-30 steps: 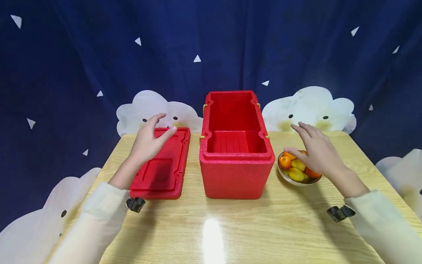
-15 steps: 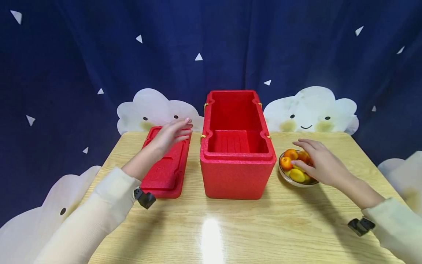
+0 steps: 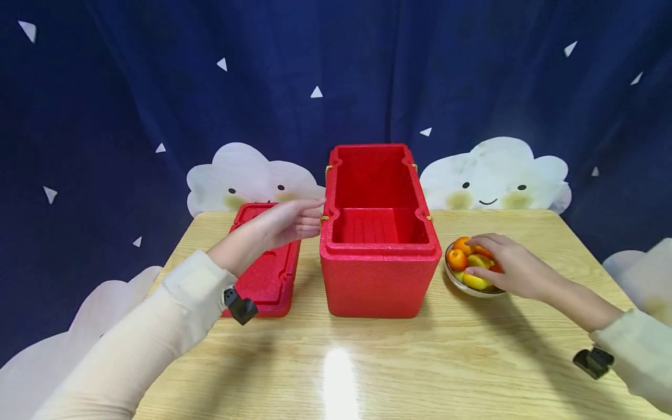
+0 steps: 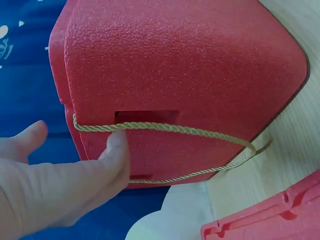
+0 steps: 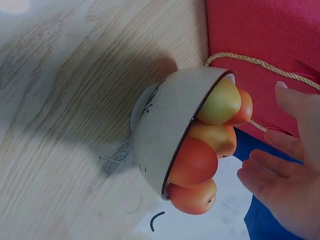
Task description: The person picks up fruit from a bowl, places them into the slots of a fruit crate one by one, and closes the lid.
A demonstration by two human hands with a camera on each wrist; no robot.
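My left hand (image 3: 286, 223) is at the left side of an uncovered red foam box (image 3: 375, 286), its fingers relaxed and loosely bent. In the left wrist view, the fingertips reach a gold rope handle (image 4: 190, 131) that loops along the box's side. My right hand (image 3: 517, 271) hovers close over a bowl (image 5: 165, 115) with a dark rim, fingers spread and holding nothing. Heaped in that bowl are orange and yellow fruits (image 5: 195, 161); the right wrist view shows a gap between them and my fingers. The inside of the box shows only its ribbed red floor.
A red lid (image 3: 257, 277) lies flat on the wooden table (image 3: 420, 367), left of the box and partly behind my left forearm. At the back hangs a dark blue curtain (image 3: 273, 76) with white triangles and cloud shapes.
My left hand has moved right, from above the lid to the box's left side. My right hand has come lower over the fruit bowl. The box, lid and bowl stay put.
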